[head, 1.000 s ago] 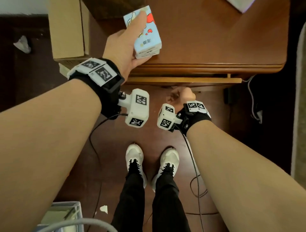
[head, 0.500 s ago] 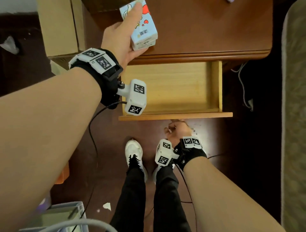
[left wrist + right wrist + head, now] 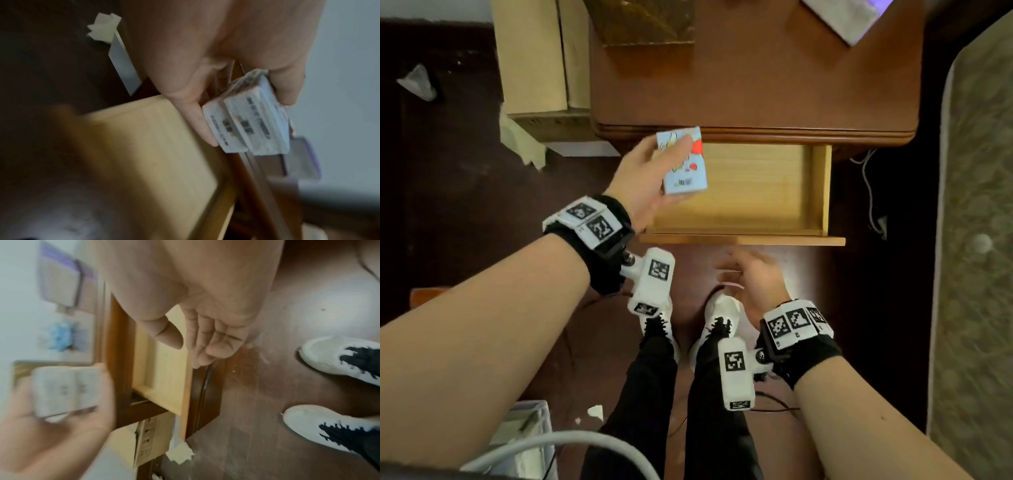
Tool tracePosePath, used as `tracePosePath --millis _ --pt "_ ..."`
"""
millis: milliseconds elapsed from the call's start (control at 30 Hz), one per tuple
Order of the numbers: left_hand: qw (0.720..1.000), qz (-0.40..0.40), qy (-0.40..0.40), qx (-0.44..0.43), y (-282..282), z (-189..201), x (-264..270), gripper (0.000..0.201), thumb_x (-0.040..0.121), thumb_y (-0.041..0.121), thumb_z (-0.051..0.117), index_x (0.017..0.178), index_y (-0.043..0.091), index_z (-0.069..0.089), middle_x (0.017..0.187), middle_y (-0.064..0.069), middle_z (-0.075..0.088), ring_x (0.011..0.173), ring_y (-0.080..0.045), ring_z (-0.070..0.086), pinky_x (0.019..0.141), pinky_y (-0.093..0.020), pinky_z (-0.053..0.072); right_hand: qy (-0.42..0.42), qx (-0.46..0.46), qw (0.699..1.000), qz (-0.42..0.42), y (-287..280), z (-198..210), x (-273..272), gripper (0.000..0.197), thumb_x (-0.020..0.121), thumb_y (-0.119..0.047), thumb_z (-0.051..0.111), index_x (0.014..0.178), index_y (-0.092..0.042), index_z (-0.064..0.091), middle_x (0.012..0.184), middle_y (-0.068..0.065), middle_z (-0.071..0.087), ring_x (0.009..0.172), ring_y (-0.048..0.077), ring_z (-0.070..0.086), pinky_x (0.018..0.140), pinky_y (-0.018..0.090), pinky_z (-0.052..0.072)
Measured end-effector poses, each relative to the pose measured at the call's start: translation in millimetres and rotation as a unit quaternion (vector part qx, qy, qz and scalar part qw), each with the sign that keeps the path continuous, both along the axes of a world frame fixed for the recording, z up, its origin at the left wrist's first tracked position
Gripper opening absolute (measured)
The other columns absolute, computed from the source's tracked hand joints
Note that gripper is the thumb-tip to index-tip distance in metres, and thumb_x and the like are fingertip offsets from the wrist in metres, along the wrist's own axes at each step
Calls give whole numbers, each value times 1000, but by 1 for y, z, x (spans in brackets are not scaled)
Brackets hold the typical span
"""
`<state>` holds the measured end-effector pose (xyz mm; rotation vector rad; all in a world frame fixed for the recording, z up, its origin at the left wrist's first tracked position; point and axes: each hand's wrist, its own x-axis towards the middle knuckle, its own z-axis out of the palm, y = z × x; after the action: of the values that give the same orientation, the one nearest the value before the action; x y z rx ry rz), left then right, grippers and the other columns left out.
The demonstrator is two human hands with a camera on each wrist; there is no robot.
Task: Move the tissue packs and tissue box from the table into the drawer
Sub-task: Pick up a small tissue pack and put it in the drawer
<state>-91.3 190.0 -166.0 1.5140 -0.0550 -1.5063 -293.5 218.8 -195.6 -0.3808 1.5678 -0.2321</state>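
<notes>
My left hand [image 3: 654, 178] grips light-blue tissue packs [image 3: 683, 161] with red marks, held over the left end of the open drawer [image 3: 756, 192]. In the left wrist view two packs [image 3: 251, 120] lie stacked between my thumb and fingers. The drawer is pale wood and holds nothing that I can see. My right hand [image 3: 753, 277] hovers just in front of the drawer front [image 3: 739, 240], fingers relaxed and holding nothing; the right wrist view shows the same open palm [image 3: 207, 340]. A tissue box [image 3: 846, 17] with a purple edge lies at the table's far right corner.
The brown table top [image 3: 774, 85] overhangs the drawer. A dark woven box [image 3: 647, 20] stands at its back left. Cardboard boxes [image 3: 534, 58] stand on the floor to the left. My white shoes [image 3: 719, 315] are below the drawer. A patterned mattress [image 3: 979, 240] runs along the right.
The drawer was pulled out by my right hand, which has since let go of its front. My left hand brought the tissue packs off the table top down over the open drawer.
</notes>
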Motion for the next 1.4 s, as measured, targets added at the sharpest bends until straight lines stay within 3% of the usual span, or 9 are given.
tracePosePath --millis 100,300,633,733,800,867,967,1233,1400 --pt "998 -49 -30 34 44 -10 -15 31 91 19 69 120 16 59 106 -4 73 91 -17 74 76 -36 63 -53 -56 995 61 -14 24 18 23 92 -8 60 114 -7 63 94 17 69 72 21 62 52 28 47" --pt "999 -3 8 37 60 -22 -20 38 92 7 66 128 9 52 104 -5 69 89 -19 72 76 -35 63 -37 -158 936 312 -34 19 49 62 80 -19 75 138 -14 57 129 7 67 118 22 65 101 44 55" --pt "997 -12 54 55 59 -28 -7 43 93 16 67 133 9 52 120 -13 68 104 -23 70 92 -38 59 -73 -174 932 308 -46 5 60 66 83 1 74 138 -26 50 95 2 60 81 15 65 75 29 60" --pt "988 50 -59 133 65 -40 9 54 88 37 72 133 12 55 120 -5 66 108 -19 66 97 -34 54 -46 -168 955 239 -60 -5 67 51 82 2 75 125 -20 61 97 3 67 88 21 71 75 35 63" --pt "964 67 -138 216 74 -51 18 36 88 35 71 118 16 63 118 -3 65 105 -19 63 98 -37 54 -17 -154 967 199 -71 -17 72 49 80 0 77 122 -20 62 112 10 70 100 28 73 79 42 63" --pt "956 43 -106 271 80 -58 20 9 95 24 64 102 19 63 123 -6 63 110 -20 61 93 -38 56 1 -135 973 185 -81 -32 80 52 77 0 78 123 -19 62 122 13 70 106 31 72 84 48 63" --pt "957 18 -20 290 81 -67 18 11 96 24 64 91 17 58 104 -4 63 100 -20 63 80 -36 59 20 -127 965 229 -93 -55 99 56 77 0 78 127 -19 62 125 11 70 108 30 71 87 50 62" --pt "958 94 73 261 84 -82 21 27 92 6 68 116 0 59 105 -18 62 92 -25 67 65 -38 65 50 -124 908 397 -84 -106 130 66 80 -7 77 142 -15 57 131 9 68 103 28 72 71 33 62" --pt "959 96 72 258 87 -86 19 40 92 11 69 127 -2 55 104 -15 61 93 -24 67 59 -36 65 89 -152 871 458 -77 -110 128 65 75 -12 82 137 -14 63 124 10 72 107 25 71 92 38 60"
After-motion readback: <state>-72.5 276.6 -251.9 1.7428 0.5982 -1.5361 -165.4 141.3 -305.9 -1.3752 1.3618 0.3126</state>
